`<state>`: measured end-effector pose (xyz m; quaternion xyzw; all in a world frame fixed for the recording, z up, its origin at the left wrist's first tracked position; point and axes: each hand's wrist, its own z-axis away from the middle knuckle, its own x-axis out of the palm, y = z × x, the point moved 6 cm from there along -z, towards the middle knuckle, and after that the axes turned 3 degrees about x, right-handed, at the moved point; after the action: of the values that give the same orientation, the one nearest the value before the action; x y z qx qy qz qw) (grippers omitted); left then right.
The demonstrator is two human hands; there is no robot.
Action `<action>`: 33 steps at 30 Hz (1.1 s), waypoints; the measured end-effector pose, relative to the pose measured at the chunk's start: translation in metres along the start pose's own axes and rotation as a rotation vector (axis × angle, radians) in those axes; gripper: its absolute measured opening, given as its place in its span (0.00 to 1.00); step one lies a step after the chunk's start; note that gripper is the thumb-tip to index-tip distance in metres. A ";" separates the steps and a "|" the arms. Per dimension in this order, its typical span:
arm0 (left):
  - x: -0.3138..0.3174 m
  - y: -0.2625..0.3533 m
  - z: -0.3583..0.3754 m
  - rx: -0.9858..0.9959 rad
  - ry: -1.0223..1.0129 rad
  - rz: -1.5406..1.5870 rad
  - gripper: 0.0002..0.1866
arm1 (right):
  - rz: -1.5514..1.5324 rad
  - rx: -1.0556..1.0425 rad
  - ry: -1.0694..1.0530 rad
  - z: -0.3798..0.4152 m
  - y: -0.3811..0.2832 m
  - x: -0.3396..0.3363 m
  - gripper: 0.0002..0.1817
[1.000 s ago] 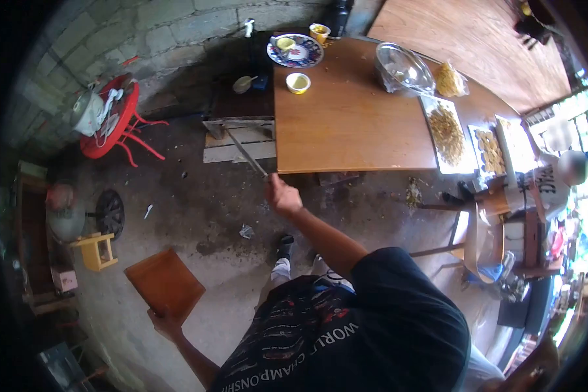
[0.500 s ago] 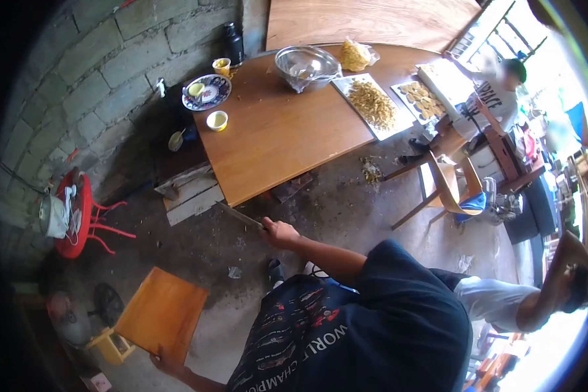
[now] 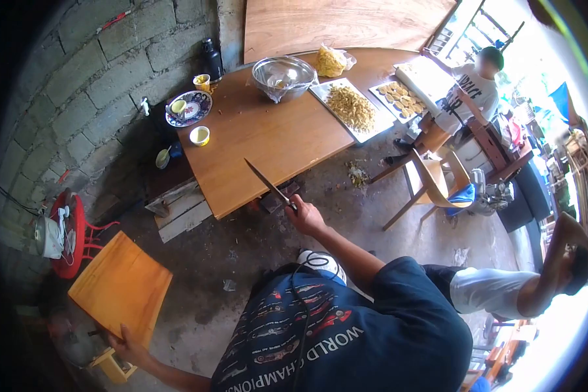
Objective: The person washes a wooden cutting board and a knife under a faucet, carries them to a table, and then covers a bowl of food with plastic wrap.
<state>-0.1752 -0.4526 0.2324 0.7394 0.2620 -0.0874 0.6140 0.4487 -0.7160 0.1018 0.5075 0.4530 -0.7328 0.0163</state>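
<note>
A kitchen knife point(image 3: 268, 183) points up and to the left from my right hand point(image 3: 306, 216), which is closed around its handle. The blade shows in front of the near side of the wooden table point(image 3: 261, 144). At lower left, my left hand point(image 3: 129, 348) grips a wooden cutting board point(image 3: 123, 281) by its near edge. That board is tilted and held over the floor, with nothing on its visible face. The fingers under the board are partly hidden.
On the table stand a metal bowl point(image 3: 283, 77), a bag of yellow food point(image 3: 332, 62), a tray of shredded food point(image 3: 351, 108), a patterned plate point(image 3: 189, 110) and cups. A red stool point(image 3: 72, 235) stands left, a wooden chair point(image 3: 431, 186) right. Two people are at the right.
My right hand has moved right and a little up, and the knife now points more steeply upward. The cutting board has shifted left and up with my left hand. The whole view has turned slightly.
</note>
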 end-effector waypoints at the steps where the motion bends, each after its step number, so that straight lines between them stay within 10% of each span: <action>1: 0.000 -0.006 -0.001 0.039 0.001 -0.080 0.28 | -0.026 -0.050 0.018 -0.005 -0.011 -0.006 0.16; 8: -0.003 -0.041 0.020 -0.024 -0.015 -0.477 0.31 | 0.034 0.021 0.196 -0.046 0.049 -0.039 0.13; 10: -0.014 -0.077 0.023 0.106 0.082 -0.560 0.32 | 0.152 0.225 0.226 -0.092 0.189 -0.065 0.10; 11: -0.017 -0.079 0.029 0.101 0.073 -0.570 0.32 | 0.472 -0.007 0.454 -0.106 0.263 -0.084 0.13; 15: -0.008 -0.082 0.046 -0.058 0.073 -0.545 0.32 | 0.432 0.555 0.457 -0.070 0.273 -0.234 0.23; 17: -0.008 -0.081 0.056 -0.098 0.081 -0.602 0.31 | 0.455 0.685 0.202 -0.075 0.354 -0.252 0.34; 22: 0.039 -0.049 0.076 -0.159 0.088 -0.708 0.32 | 0.323 0.768 0.330 -0.121 0.437 -0.286 0.37; 25: 0.072 -0.018 0.091 -0.207 0.116 -0.749 0.34 | 0.558 0.607 0.153 -0.172 0.353 -0.336 0.33; 29: 0.104 0.006 0.111 -0.127 0.217 -0.842 0.37 | 0.789 0.357 0.099 -0.315 0.474 -0.405 0.24; 31: 0.125 0.032 0.119 -0.140 0.216 -0.840 0.36 | 0.824 0.338 0.167 -0.353 0.404 -0.469 0.28; 33: 0.134 0.064 0.126 -0.155 0.212 -0.823 0.36 | 1.122 0.278 -0.206 -0.427 0.413 -0.522 0.25</action>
<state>-0.0055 -0.5425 0.1983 0.5299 0.6024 -0.2286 0.5514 1.2119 -0.8963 0.1984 0.5934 0.0110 -0.7101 0.3789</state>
